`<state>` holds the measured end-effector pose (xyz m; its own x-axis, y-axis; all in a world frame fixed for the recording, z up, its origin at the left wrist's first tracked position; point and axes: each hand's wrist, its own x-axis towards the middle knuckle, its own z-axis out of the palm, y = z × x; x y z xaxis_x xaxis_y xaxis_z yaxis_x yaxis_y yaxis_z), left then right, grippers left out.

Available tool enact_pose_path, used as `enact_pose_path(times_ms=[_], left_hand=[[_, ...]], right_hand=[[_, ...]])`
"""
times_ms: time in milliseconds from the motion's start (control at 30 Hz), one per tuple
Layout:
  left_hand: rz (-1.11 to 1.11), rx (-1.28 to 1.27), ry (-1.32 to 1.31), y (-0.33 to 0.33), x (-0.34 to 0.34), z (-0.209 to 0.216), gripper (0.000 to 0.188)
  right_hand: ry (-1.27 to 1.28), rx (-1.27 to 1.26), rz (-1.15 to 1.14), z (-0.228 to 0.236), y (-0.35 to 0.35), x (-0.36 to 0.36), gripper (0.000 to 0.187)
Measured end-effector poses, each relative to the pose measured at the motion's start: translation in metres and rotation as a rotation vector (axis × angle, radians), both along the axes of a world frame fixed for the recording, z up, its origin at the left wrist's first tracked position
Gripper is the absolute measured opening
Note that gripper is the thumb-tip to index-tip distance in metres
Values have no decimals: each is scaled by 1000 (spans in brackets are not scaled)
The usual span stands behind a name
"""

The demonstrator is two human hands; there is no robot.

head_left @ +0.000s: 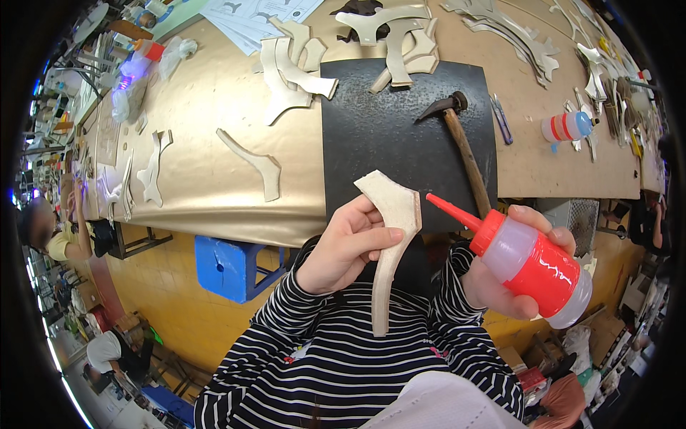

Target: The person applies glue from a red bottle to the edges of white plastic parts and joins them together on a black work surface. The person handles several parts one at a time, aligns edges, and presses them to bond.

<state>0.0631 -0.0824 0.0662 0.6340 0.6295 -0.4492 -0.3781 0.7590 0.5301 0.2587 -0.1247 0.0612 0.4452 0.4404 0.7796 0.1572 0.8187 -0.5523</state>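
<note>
My left hand (346, 247) holds a beige cut-out piece (391, 229) with a wide top and a long narrow tail, upright in front of my chest. In my right hand (511, 279) is a squeeze bottle (529, 261) with a red nozzle and a red label. The nozzle tip points left and sits just right of the piece's upper edge, close to it but apart. Both sleeves are black with white stripes.
A black mat (386, 136) lies on the workbench with a wooden-handled hammer (464, 146) on it. Several beige cut-outs (289, 71) lie around, plus another glue bottle (568, 126) and a purple tool (501, 120). A blue stool (232, 264) stands below the bench. Other people sit at left.
</note>
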Motion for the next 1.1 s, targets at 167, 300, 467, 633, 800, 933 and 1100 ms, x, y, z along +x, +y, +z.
enact_pose_path(times_ms=[167,300,467,633,800,933,1100], left_hand=[[17,63,63,-4,2,0,45],[20,172,155,-7,3,0,44],[25,285,290,-8,1,-1,43],[37,296,273,-6,-4,-5,43],[198,317,378,17,-46,-15,41],[376,558,585,53,-123,-28,39],[330,561,902,99,-192,-68,29]], right_hand=[[-22,-209,13,2,-5,4,83],[-30,-420,166,8,-12,11,84],[-250,-424,430,14,-10,31,88],[-35,-421,376,8,-17,22,81],[473,-353,182,0,-20,16,74],[576,-532,-90,-3,-18,29,68],[678,-659,-145,-7,-20,27,66]])
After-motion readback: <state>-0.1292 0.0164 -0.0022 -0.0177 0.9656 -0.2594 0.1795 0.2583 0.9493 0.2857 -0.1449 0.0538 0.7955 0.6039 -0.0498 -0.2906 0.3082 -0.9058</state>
